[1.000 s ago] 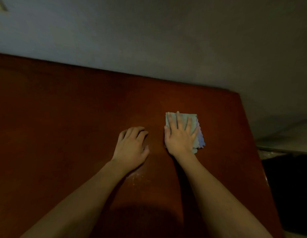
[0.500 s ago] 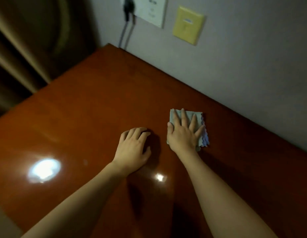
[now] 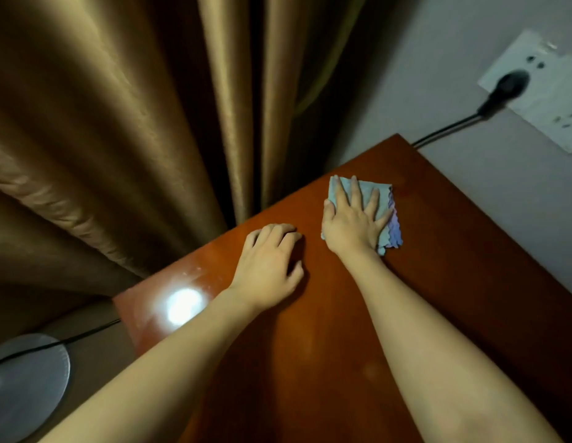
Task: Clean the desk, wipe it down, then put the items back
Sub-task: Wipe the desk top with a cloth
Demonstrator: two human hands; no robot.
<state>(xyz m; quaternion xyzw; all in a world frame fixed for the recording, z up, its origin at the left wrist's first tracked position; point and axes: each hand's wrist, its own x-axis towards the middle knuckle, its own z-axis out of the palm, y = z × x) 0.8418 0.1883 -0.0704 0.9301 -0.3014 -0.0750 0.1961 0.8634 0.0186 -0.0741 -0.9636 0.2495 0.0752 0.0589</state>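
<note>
A glossy red-brown wooden desk (image 3: 454, 282) fills the lower right of the head view. A folded light-blue cleaning cloth (image 3: 388, 212) with a purple wavy edge lies near the desk's far left corner. My right hand (image 3: 355, 222) presses flat on the cloth with fingers spread and straight. My left hand (image 3: 268, 266) rests on the bare wood just left of it, fingertips bent down on the surface, holding nothing.
Brown curtains (image 3: 134, 139) hang close behind the desk's left edge. A white wall socket (image 3: 546, 91) with a black plug (image 3: 508, 86) and cable sits at the upper right. A round grey base (image 3: 25, 385) with a black cord stands on the floor at lower left.
My right hand has slid the cloth leftward along the desk toward its far left corner. My left hand moved along beside it. The view swung left, so the curtains now show.
</note>
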